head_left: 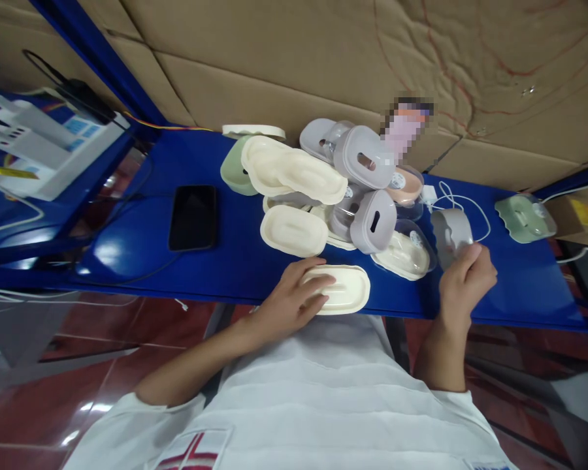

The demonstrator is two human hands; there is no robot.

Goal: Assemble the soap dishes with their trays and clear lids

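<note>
A wall of cardboard is seen behind a long blue bench, on which everything is laid. At the bench's far left a white machine is set on a lower level. The middle of the bench is taken up by a loose pile of oval shells, cream, grey, green and pink, stacked and tilted against one another. A dark phone is laid flat to the left of the pile, apart from it.

At the near edge, just in front of the pile, a cream shell is held down by the left hand: the fingers are laid flat and slightly spread over its left half, and nothing is pinched. To the right, a grey unit is gripped at its near end by the right hand, the fingers curled and closed on it against the thumb. A thin white cable is looped beside the grey unit; whether it is plugged in cannot be told. A green unit is placed further right, well apart.

The step in hand is judged to be the taking up of two pieces, one steadied and one grasped. For the cream shell to be lifted, a grip under its rim would be called for, since it is only pressed from above.
</note>
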